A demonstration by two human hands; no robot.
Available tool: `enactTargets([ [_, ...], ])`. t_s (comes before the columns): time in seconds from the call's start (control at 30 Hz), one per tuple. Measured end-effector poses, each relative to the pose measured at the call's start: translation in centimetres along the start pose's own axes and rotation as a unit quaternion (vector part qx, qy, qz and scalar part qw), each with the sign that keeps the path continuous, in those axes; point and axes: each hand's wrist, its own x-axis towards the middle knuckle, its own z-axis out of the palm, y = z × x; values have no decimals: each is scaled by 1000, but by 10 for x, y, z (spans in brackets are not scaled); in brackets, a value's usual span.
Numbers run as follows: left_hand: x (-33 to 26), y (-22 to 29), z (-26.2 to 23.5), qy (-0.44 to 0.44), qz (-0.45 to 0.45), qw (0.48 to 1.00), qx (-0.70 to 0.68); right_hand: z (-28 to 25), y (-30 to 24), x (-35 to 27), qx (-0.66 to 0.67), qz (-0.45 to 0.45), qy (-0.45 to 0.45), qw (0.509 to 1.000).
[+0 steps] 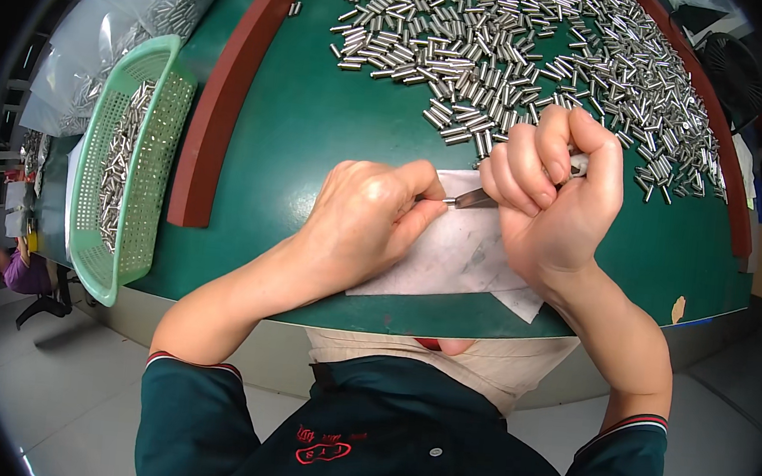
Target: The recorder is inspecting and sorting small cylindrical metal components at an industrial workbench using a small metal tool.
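My left hand (pixel 370 210) pinches a small shiny metal pin (pixel 448 202) between thumb and fingertips. Wrapped in a fist, my right hand (pixel 553 185) grips a slim tool with a flat, pointed metal blade (pixel 473 198); its handle is mostly hidden by the fingers. The blade's tip meets the end of the pin, or comes very close to it. Beneath both hands a whitish, smudged cloth (pixel 452 253) lies on the green table. Just beyond my right hand spreads a large heap of loose metal pins (pixel 497 49).
A pale green plastic basket (pixel 146 254) with more pins stands at the left, outside a dark red wooden rail (pixel 218 133). A second red rail (pixel 737 192) borders the right. Clear bags of pins (pixel 161 1) lie at far left. A person in purple (pixel 26 272) is in the background.
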Motion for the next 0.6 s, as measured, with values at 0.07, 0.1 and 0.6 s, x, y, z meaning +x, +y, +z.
enactTargets([
  [0.07, 1, 1, -2, -6, -4, 1000, 6, -1, -1, 1, 8, 6, -6, 1000],
  [0.1, 1, 1, -3, -12, -7, 1000, 13, 0, -1, 1, 9, 6, -5, 1000],
  [0.6, 5, 12, -1, -33, -56, 998, 7, -5, -4, 0, 2, -28, 14, 1000],
])
